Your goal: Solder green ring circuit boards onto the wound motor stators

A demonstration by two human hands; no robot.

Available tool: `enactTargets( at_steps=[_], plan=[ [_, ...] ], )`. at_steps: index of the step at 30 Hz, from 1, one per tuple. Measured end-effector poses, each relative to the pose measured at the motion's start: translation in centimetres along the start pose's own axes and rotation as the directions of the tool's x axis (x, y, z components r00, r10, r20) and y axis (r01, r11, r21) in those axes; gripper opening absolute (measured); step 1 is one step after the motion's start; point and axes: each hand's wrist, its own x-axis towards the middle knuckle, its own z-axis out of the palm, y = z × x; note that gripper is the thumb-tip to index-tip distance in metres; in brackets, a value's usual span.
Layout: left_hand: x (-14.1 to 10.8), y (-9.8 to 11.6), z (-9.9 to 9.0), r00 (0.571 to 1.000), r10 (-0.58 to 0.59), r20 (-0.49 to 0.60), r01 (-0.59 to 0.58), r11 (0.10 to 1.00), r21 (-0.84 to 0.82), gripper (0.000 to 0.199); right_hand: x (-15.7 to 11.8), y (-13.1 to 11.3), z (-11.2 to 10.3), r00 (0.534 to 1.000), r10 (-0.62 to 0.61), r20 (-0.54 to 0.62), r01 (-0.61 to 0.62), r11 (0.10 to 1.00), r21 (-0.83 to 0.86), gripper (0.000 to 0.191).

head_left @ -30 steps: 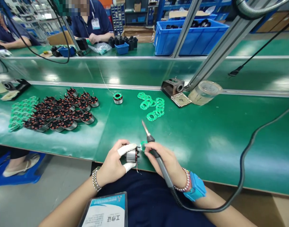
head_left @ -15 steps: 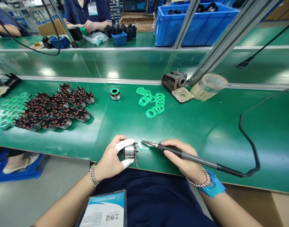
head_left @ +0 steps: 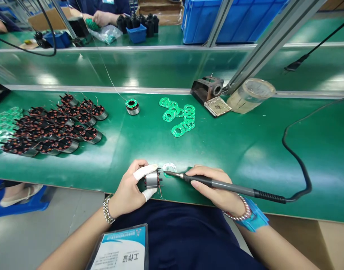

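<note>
My left hand [head_left: 132, 187] grips a small motor stator [head_left: 151, 180] on its side at the near table edge, thumb and forefinger in white finger cots. My right hand [head_left: 214, 185] holds a soldering iron [head_left: 217, 183] lying nearly level, its tip pointing left and touching the stator's end. A green ring circuit board [head_left: 169, 167] lies flat just behind the tip. The iron's black cable [head_left: 297, 159] loops off to the right.
Several wound stators [head_left: 54, 127] lie grouped at the left, with one lone stator [head_left: 132, 106] and loose green ring boards [head_left: 179, 116] further back. A soldering iron stand [head_left: 208, 88] and a tape roll [head_left: 252, 93] sit by a slanted metal post. Another person's hand [head_left: 100, 17] works across the belt.
My right hand swung the iron from upright to nearly level and brought its tip to the stator. The green ring board left my fingers and now lies on the table.
</note>
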Motion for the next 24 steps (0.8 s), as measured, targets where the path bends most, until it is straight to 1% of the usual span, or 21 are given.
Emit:
enactTargets(
  at_steps=[4, 8, 18, 20, 24],
  plan=[
    [-0.05, -0.05, 0.04, 1.000, -0.001, -0.002, 0.001, 1.000, -0.002, 0.054, 0.06, 0.03, -0.01, 1.000, 0.007, 0.020, -0.007, 1.000, 0.000, 0.010],
    [-0.07, -0.06, 0.05, 1.000, 0.000, -0.018, 0.000, 1.000, -0.005, 0.053, 0.10, 0.07, -0.03, 1.000, 0.002, 0.016, -0.002, 1.000, 0.001, 0.010],
    [0.00, 0.02, 0.00, 1.000, 0.015, -0.018, -0.015, 1.000, 0.015, 0.053, -0.06, 0.23, -0.04, 1.000, 0.000, 0.025, 0.000, 1.000, 0.002, 0.010],
    [-0.01, 0.01, 0.00, 1.000, 0.012, -0.018, -0.011, 1.000, 0.017, 0.053, -0.09, 0.32, -0.10, 1.000, -0.002, 0.019, 0.002, 1.000, 0.002, 0.010],
    [-0.04, 0.03, 0.00, 1.000, -0.004, -0.012, 0.004, 1.000, 0.023, 0.053, -0.10, 0.37, -0.25, 0.999, -0.009, -0.033, 0.010, 1.000, 0.018, 0.010]
  ],
)
